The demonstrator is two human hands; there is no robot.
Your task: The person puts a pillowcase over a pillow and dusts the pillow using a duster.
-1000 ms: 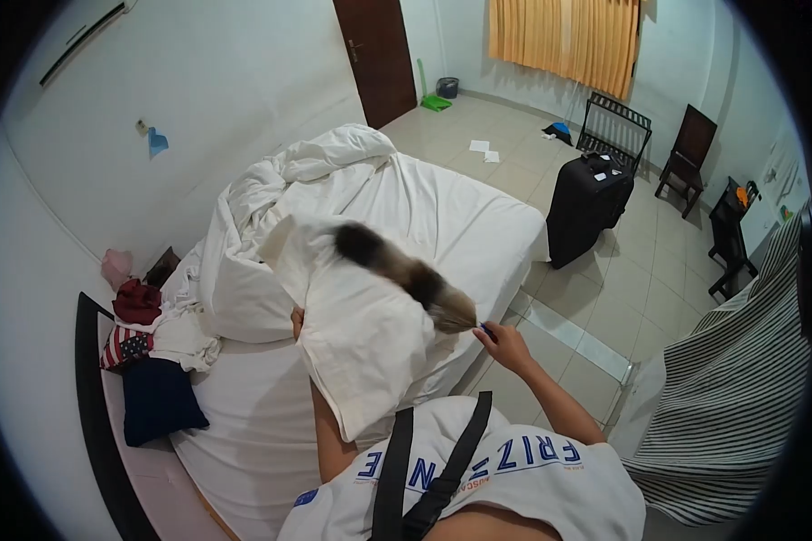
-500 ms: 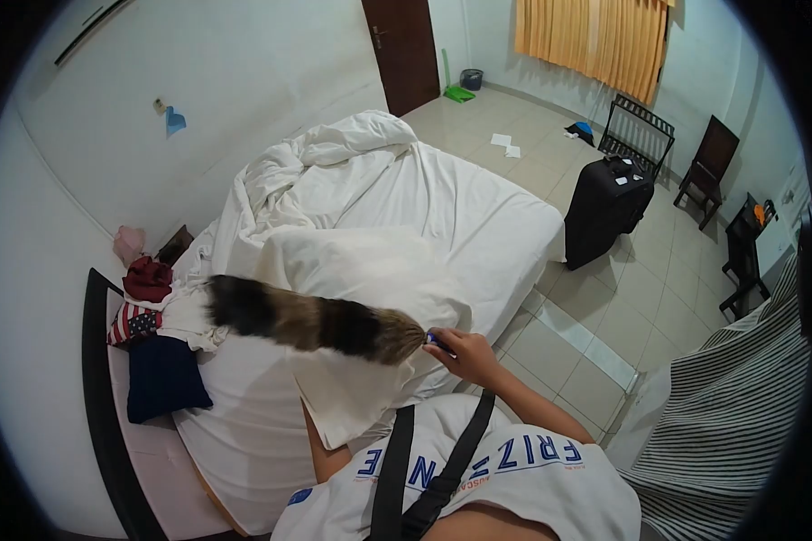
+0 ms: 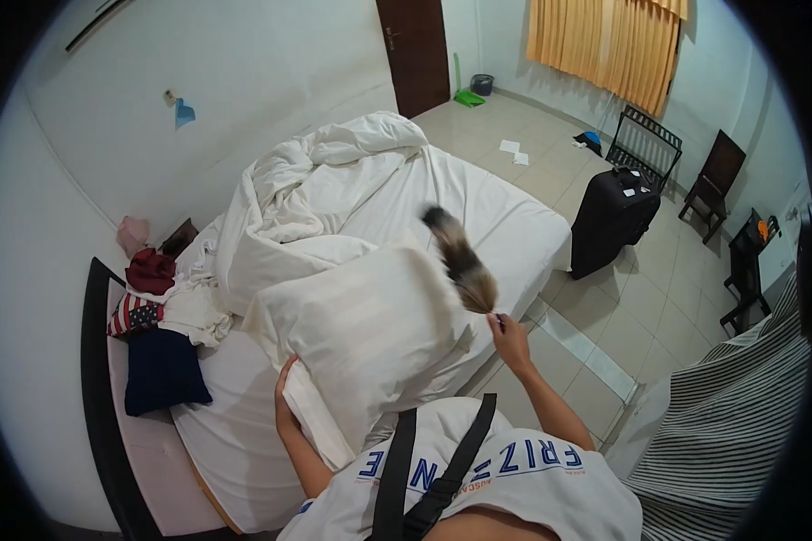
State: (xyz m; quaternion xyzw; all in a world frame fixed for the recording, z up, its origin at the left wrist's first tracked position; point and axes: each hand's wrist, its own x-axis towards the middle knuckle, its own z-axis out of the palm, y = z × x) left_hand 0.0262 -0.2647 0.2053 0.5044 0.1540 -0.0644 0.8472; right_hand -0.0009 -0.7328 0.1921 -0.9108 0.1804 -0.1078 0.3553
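A white pillow (image 3: 370, 316) lies tilted in front of me over the bed (image 3: 478, 198). On its left edge rests my left hand (image 3: 286, 397), its fingers against the pillowcase and partly hidden by it. My right hand (image 3: 507, 338) is closed around the handle of a fluffy brown and black duster (image 3: 465, 261). The duster points up and away, just right of the pillow, its dark tip blurred. A bunched white blanket (image 3: 280, 198) lies on the bed beyond the pillow.
At the left by the headboard (image 3: 108, 406) are a navy pillow (image 3: 162, 374), a flag-patterned cloth (image 3: 135, 314) and a dark red cloth (image 3: 151, 270). A black suitcase (image 3: 609, 221) stands right of the bed, near a chair (image 3: 715, 180). Striped fabric (image 3: 731, 406) hangs at the right.
The duster has swung from across the pillow to its right side, with my right hand moving right. My left hand now shows at the pillow's left edge, and the pillow's near edge has shifted.
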